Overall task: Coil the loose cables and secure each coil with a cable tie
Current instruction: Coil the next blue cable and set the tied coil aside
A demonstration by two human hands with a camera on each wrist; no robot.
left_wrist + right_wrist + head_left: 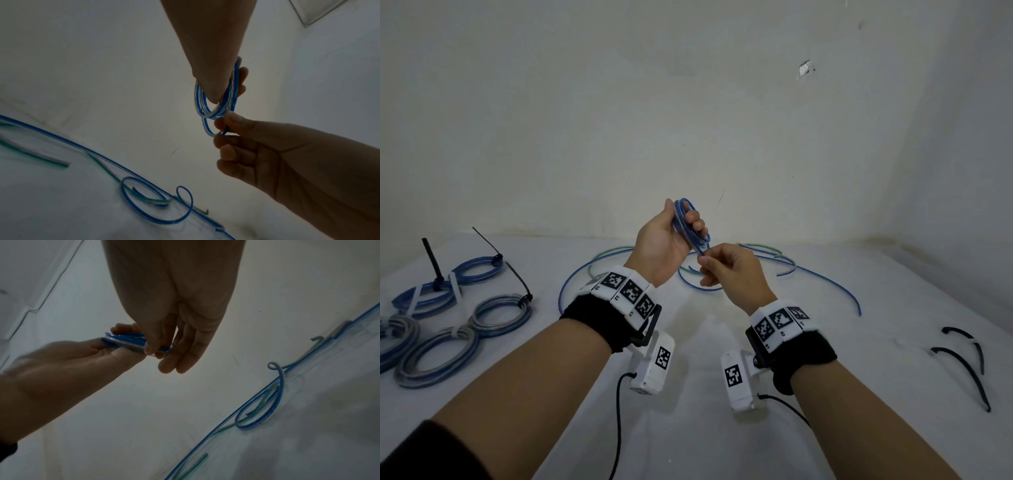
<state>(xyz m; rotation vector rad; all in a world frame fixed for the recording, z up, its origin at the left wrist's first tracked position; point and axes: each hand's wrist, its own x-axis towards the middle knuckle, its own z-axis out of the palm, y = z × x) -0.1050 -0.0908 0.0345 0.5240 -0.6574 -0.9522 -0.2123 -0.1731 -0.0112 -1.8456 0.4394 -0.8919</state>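
A small blue cable coil [686,224] [218,104] [125,340] is held up above the table. My left hand [671,236] grips it with thumb and fingers wrapped round the loops. My right hand [717,265] [228,128] pinches the coil's lower end between thumb and forefinger, its other fingers curled. Loose blue and green cables [619,260] [144,199] [267,402] lie on the white table behind the hands. Two loose black cable ties [967,363] lie at the right.
Several tied blue and grey coils [455,318] lie at the left, with black tie tails [433,260] sticking up. A pale wall [688,102] rises just behind the white table [688,428]. Black camera leads [618,428] hang from my wrists.
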